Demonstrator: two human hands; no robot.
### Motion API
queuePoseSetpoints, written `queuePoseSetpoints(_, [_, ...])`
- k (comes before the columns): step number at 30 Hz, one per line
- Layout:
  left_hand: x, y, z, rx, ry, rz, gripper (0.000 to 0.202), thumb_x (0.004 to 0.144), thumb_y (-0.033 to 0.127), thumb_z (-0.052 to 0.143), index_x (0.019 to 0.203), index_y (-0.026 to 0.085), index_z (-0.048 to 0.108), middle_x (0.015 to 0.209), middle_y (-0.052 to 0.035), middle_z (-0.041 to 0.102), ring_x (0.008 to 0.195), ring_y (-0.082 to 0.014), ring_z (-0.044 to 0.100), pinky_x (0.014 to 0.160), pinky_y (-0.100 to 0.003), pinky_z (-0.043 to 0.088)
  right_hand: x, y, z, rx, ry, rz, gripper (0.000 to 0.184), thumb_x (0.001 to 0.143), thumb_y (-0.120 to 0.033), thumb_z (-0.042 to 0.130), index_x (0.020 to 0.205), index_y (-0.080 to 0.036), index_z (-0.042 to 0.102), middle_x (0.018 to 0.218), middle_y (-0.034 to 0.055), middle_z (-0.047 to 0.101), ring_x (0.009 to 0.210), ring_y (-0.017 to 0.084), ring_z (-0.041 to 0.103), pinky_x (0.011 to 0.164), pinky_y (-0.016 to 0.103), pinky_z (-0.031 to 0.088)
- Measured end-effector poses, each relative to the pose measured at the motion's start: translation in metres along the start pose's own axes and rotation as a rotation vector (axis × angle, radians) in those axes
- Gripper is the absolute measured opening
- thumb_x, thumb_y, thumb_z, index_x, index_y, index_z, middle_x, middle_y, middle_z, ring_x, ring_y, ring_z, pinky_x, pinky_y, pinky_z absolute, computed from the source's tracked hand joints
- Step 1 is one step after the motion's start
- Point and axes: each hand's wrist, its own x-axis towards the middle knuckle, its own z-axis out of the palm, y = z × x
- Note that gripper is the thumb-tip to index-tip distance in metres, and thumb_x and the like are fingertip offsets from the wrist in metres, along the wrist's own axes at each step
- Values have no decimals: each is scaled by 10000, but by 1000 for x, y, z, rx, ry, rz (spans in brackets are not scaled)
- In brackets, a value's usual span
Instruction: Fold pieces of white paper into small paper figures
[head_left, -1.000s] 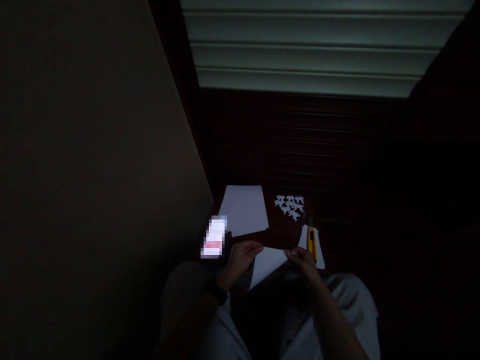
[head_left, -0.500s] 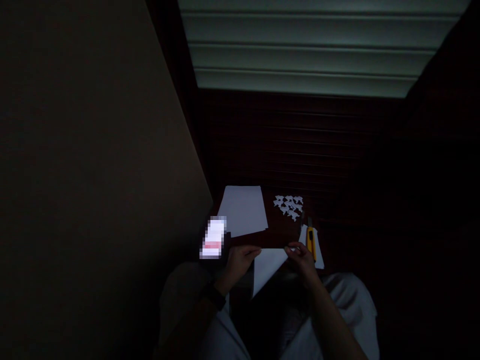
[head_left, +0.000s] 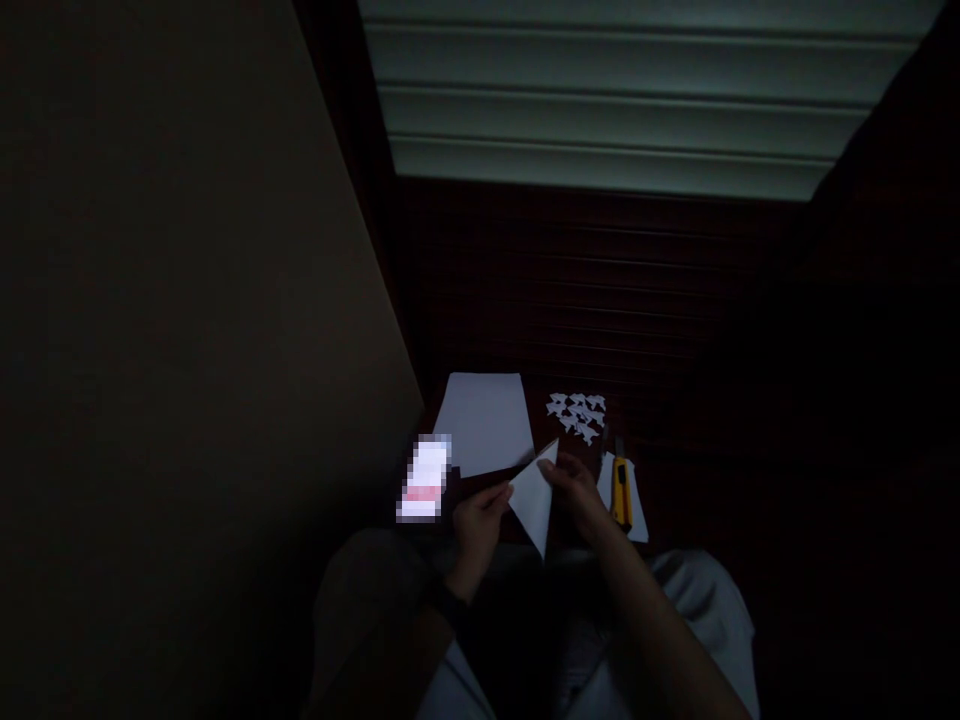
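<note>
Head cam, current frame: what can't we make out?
All in the head view:
Held paper: far side, turned away; part is under the right hand.
White pieces: exact count; too small and crowded.
Screen: content; pixelated.
Lower sheet: its middle; covered by the cutter.
Slats: upper extent; cut off by the top edge.

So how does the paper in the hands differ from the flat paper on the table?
Shape: the held paper shows as a triangle; the flat paper is four-sided.
Size: the held paper looks smaller than the flat paper.
Support: the left hand and right hand hold the held paper; the flat paper lies on the table.
Shared: both look white.
</note>
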Motion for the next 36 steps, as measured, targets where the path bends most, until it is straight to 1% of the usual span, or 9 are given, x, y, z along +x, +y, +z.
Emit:
queuePoseSetpoints(5, [-11,7,3,-112,49,-7,297,695,357,606,902,153,666,891,-71,682,797,-209,635,722,-317,520,-7,0,10,-40,-98,-63,423,536,-378,734,862,-159,578,762,43,665,687,190,613,645,308,472])
queuePoseSetpoints(10, [-22,15,4,-252,75,-58,320,685,335,625,917,117,654,909,-82,677,818,-214,631,738,-320,523,-12,-9,13,-25,-81,-103,415,495,-356,757,822,-170,581,739,26,667,649,180,610,620,300,470])
queuePoseSetpoints(14, [-23,22,0,-217,27,-16,331,695,349,612,937,127,649,928,-80,672,832,-221,629,750,-331,517,-15,-16,13,-54,-68,-135,403,500,-367,749,812,-177,577,709,15,658,608,171,601,585,291,471])
queuePoseSetpoints(17, [-16,35,-4,-121,-1,91,329,708,347,599,976,160,640,981,-66,656,923,-220,598,828,-333,475,-19,-21,14,-96,-84,-165,409,513,-365,740,838,-181,574,743,27,663,616,176,602,579,288,470])
queuePoseSetpoints(21, [1,62,-1,-43,-86,200,305,712,335,599,978,192,642,988,-52,654,929,-207,595,832,-317,468,-26,-27,19,-192,-132,-172,409,528,-362,729,862,-183,577,764,40,668,624,189,604,555,280,462])
queuePoseSetpoints(25, [16,85,8,-31,-177,197,342,670,338,641,966,166,648,863,-64,688,779,-209,638,689,-294,512,-32,-29,25,-285,-162,-239,397,528,-363,725,848,-175,586,771,41,666,631,183,601,563,269,456])
queuePoseSetpoints(26, [18,88,10,-36,-183,187,318,658,342,650,920,162,666,835,-63,692,752,-209,642,665,-289,514,-33,-29,25,-302,-165,-254,389,533,-361,722,846,-174,585,775,40,665,637,181,600,569,268,455])
queuePoseSetpoints(29, [20,90,12,-80,-178,177,263,649,342,656,835,158,687,819,-59,695,758,-209,642,682,-290,511,-33,-28,25,-333,-161,-271,383,547,-343,716,863,-176,578,779,38,662,656,180,600,586,271,457])
queuePoseSetpoints(36, [13,87,12,-119,-158,204,237,685,299,626,874,168,680,879,-58,685,827,-211,627,761,-327,494,-41,-35,25,-312,-195,-250,373,573,-342,708,894,-187,597,740,27,657,646,179,595,587,277,457])
